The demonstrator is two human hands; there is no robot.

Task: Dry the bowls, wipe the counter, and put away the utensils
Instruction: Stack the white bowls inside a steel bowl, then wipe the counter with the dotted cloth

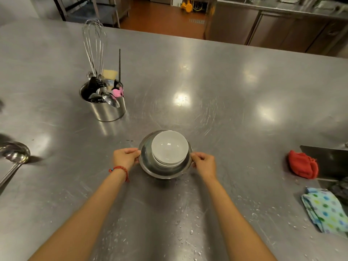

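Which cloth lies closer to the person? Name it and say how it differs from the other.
The blue polka-dot cloth, folded flat at the counter's right edge. The red cloth is bunched up and lies farther away, beyond it.

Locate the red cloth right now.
In the head view the red cloth lies bunched on the steel counter at the far right, beside a dark tray's edge and just beyond the dotted blue towel.

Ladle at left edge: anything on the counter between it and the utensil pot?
Nothing visible. The counter between the ladle and the utensil pot is bare steel. Both hands, left hand and right hand, grip the metal bowl.
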